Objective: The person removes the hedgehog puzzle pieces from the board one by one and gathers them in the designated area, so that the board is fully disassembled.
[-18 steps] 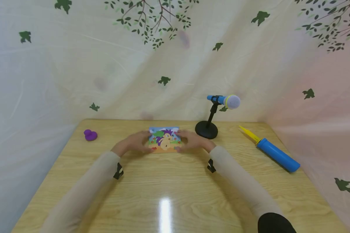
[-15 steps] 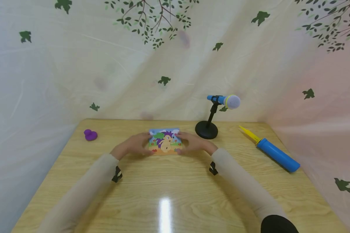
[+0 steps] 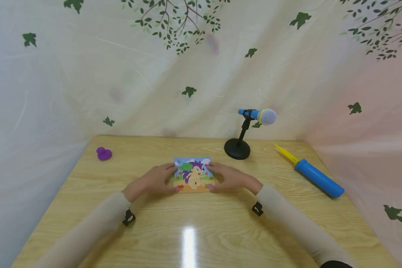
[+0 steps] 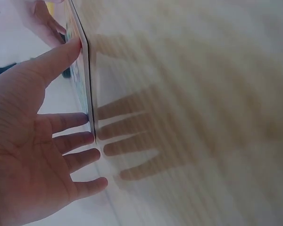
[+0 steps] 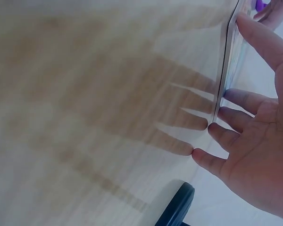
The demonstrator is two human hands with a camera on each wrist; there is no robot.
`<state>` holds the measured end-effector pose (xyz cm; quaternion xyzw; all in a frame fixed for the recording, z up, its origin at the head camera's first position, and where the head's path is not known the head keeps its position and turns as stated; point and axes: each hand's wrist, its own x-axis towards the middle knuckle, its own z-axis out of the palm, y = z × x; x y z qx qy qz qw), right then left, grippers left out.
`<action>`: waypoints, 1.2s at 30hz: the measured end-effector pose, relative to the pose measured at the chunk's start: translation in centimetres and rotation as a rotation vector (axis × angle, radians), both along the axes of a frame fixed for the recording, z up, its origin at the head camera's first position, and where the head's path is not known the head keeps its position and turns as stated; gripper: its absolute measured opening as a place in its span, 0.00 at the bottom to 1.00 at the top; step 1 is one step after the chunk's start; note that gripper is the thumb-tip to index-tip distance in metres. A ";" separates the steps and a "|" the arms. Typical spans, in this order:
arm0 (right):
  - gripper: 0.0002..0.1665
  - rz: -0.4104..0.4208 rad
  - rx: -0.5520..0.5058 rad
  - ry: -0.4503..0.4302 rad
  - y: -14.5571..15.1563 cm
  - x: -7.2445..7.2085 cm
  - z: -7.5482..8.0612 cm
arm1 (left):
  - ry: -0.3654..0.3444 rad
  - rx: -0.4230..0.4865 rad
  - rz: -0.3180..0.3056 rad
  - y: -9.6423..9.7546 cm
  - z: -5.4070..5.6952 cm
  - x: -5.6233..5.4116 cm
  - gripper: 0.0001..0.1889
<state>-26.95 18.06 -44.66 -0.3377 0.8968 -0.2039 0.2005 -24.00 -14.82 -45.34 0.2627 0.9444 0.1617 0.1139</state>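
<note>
- Head view: my left hand [image 3: 157, 179] and right hand [image 3: 231, 177], fingers spread wide, touch opposite sides of a hedgehog picture board [image 3: 194, 176], face up between them over the wooden table [image 3: 147, 230]. A blue microphone [image 3: 251, 114] stands behind my right hand.
- Left wrist view: my thumb and two fingertips touch the board's edge.
- Right wrist view: my thumb touches its edge; a dark round base [image 5: 177, 205] is near.

Perhaps a booth: leaf-print drapes [image 3: 147, 85] round table [image 3: 227, 234]
</note>
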 end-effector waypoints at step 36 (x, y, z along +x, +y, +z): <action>0.59 0.038 -0.034 0.027 2.5 0.7 0.5 | 0.021 -0.001 -0.051 2.8 0.3 2.6 0.48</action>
